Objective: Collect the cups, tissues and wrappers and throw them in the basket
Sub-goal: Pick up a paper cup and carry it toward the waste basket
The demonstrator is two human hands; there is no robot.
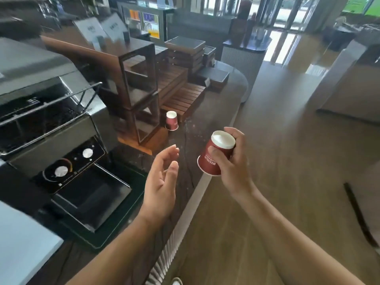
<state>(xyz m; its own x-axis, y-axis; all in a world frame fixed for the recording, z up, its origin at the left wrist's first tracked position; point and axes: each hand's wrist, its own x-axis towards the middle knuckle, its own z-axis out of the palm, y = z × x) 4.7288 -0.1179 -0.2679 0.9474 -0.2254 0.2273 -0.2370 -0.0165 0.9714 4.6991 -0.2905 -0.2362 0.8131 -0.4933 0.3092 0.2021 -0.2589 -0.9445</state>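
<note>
Head view, only one. My right hand (234, 161) is gripping a red paper cup (222, 141) upside down, white base up and rim down. The thumb is lying across the printed wall and the other fingers (236, 134) are curling round the far side, clamped on it. The cup is hanging in the air over the counter (185, 138) edge, touching nothing else.

My left hand (162, 182) is hovering beside it with the palm turned inward, fingers apart and relaxed, holding nothing.

A second red cup (171, 121) is sitting upside down on the dark veined stone, just beside the foot of the slatted wooden stand (139, 83).

I'm judging both cups as thin paper: light, likely empty, easy to crush, the coated wall a bit slick. So I'm taking them round the mid wall, lightly.

A metal toaster (51, 120) with round knobs is standing at left. No basket, tissues or wrappers are showing.
</note>
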